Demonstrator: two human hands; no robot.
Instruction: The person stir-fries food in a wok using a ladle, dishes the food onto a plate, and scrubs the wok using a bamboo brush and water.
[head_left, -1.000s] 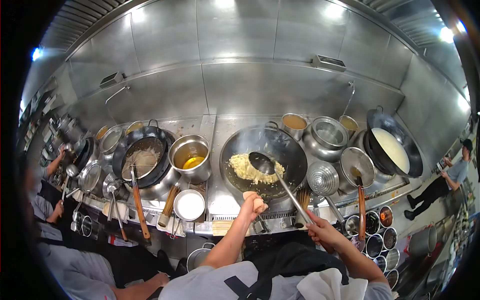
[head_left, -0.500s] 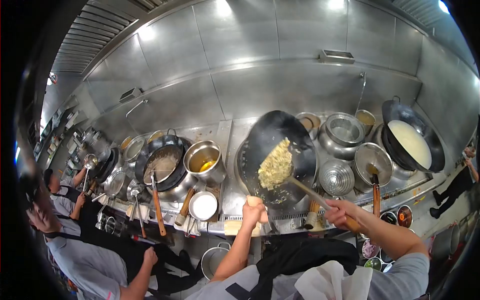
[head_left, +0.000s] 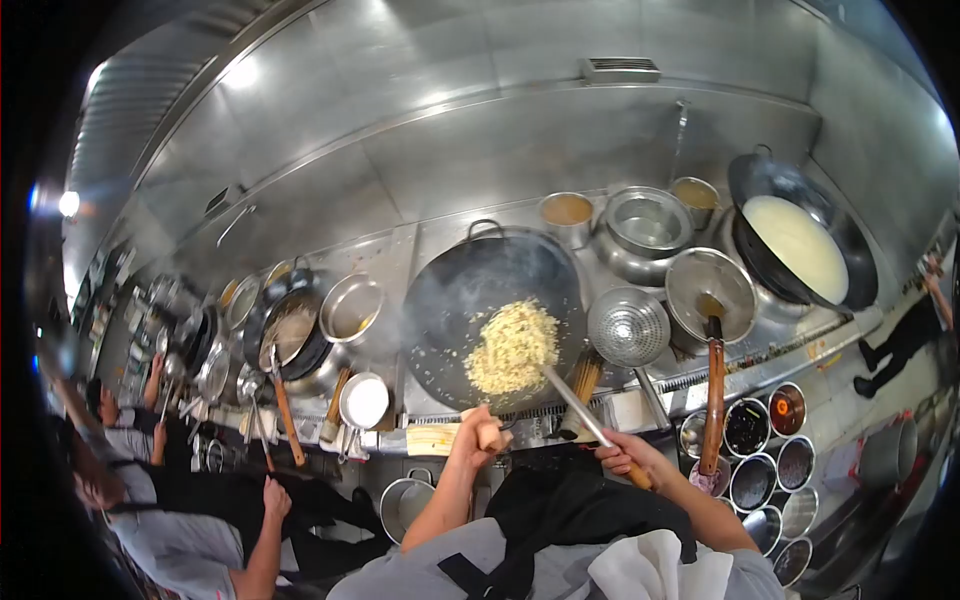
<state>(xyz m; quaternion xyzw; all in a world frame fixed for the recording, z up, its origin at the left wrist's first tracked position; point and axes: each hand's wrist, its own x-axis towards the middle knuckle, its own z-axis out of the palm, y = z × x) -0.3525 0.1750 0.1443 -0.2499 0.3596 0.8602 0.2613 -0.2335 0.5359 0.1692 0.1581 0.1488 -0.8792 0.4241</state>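
Observation:
A large black wok point(head_left: 450, 300) sits on the steel range in front of me, steam rising from it. Yellow-white food in small pieces point(head_left: 515, 345), like egg and rice, is heaped in its front right part. My left hand point(head_left: 480, 437) is closed on a folded cloth at the wok's near rim. My right hand point(head_left: 632, 458) grips the wooden end of a long metal ladle point(head_left: 580, 408). The ladle's head is hidden in the food.
To the right are a perforated strainer point(head_left: 628, 327), a mesh strainer point(head_left: 710, 295), a tilted wok of pale liquid point(head_left: 797, 245) and several seasoning containers point(head_left: 750, 480). On the left, a steel pot point(head_left: 351, 308), a white-filled bowl point(head_left: 364, 401), another wok and co-workers point(head_left: 190, 530).
The wok was tipped up half a second ago and now lies lower and flatter. The food has spread out in it, and the ladle has come down onto it. The camera view has shifted.

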